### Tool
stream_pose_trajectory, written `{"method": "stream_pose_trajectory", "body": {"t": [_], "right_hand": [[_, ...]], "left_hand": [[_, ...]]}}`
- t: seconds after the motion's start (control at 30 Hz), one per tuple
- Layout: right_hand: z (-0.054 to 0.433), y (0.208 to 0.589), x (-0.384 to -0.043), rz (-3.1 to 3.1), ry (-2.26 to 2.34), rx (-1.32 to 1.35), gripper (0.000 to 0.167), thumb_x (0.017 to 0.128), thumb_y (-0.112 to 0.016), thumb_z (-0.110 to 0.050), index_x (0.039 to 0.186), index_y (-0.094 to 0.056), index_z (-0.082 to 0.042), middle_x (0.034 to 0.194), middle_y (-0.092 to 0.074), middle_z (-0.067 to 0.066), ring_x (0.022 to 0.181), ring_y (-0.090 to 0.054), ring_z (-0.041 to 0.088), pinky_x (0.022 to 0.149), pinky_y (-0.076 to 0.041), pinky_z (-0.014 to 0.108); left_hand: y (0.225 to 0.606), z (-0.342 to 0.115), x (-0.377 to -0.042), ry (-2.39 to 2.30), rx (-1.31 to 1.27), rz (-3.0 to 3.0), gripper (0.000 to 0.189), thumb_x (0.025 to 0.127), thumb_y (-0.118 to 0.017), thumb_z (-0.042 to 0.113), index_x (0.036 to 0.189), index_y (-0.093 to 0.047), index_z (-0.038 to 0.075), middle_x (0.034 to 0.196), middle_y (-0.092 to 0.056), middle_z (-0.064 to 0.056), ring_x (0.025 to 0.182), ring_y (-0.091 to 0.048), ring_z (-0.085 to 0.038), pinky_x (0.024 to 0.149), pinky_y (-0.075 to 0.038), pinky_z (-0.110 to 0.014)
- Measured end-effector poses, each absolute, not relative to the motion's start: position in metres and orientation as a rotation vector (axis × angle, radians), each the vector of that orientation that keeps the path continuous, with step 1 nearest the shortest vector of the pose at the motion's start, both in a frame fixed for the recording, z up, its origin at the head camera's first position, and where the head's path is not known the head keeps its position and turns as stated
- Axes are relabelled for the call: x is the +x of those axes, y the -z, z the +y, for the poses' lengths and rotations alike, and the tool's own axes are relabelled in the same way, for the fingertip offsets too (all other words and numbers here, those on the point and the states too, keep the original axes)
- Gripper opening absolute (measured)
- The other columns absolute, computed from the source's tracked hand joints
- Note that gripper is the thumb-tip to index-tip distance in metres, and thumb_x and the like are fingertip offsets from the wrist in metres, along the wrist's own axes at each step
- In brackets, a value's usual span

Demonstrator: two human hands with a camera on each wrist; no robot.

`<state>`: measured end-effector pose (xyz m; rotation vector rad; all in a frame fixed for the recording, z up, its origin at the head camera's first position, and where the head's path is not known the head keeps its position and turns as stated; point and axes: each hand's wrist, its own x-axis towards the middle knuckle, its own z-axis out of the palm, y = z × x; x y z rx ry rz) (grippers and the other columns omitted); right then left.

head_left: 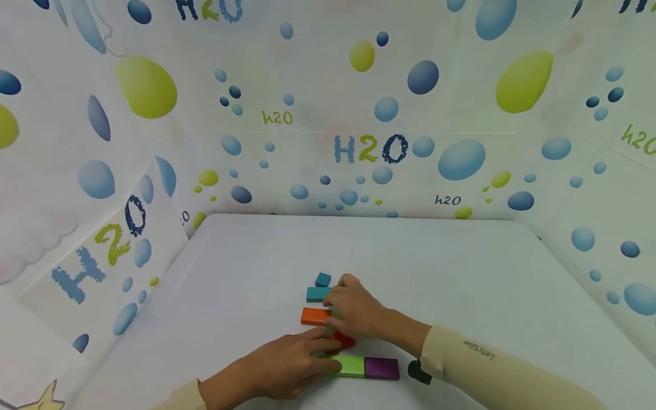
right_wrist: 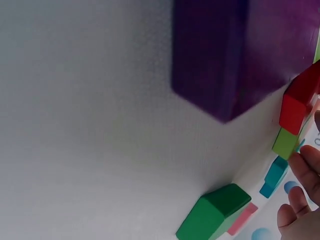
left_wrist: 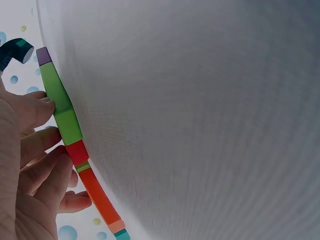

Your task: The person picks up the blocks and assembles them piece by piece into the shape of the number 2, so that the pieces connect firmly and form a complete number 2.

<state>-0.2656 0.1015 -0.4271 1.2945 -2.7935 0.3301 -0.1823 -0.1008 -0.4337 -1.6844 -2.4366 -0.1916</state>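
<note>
My left hand (head_left: 292, 364) rests by a light green block (head_left: 352, 367), its thumb touching that block and its fingertips near a red block (head_left: 344, 341). A purple block (head_left: 381, 369) lies end to end with the light green one. Beyond the red block, my right hand (head_left: 359, 312) bends down over the row, and its fingertips meet a small lime green block (right_wrist: 286, 144) beside the red one. My palm mostly hides that lime block in the head view. An orange block (head_left: 314, 316) and a teal block (head_left: 317, 294) stick out left of the right hand.
A small teal cube (head_left: 323, 279) sits behind the teal block. In the right wrist view, a dark green block (right_wrist: 214, 215) lies near a pink block (right_wrist: 243, 219). White cloth covers the table (head_left: 230, 273), with a patterned curtain (head_left: 318, 74) behind it.
</note>
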Motion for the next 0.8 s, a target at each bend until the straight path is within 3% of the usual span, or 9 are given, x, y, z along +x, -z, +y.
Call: {"method": "stream_pose_trajectory", "body": {"t": [0.43,0.8], "right_hand": [[0.089,0.429,-0.265,-2.860,-0.262,1.271,0.025,0.091,-0.073,-0.035,0.103,-0.075,-0.013,0.089,-0.070,-0.007,0.086,-0.041,0.011,0.072,-0.036,0.022],[0.090,0.426,-0.268,-2.921,-0.379,1.259,0.026,0.093,-0.071,-0.031,0.107,-0.074,-0.010,0.093,-0.070,-0.006,0.089,-0.042,0.011,0.073,-0.039,0.022]], "left_hand": [[0.432,-0.101,-0.181,0.203,-1.684,-2.445,0.034,0.092,-0.073,0.012,0.125,-0.073,0.023,0.136,-0.061,-0.002,0.131,-0.049,-0.019,0.100,-0.051,-0.023],[0.431,-0.101,-0.181,0.159,-1.671,-2.441,0.034,0.092,-0.074,0.014,0.125,-0.074,0.024,0.135,-0.062,-0.002,0.131,-0.050,-0.019,0.097,-0.053,-0.022]]}}
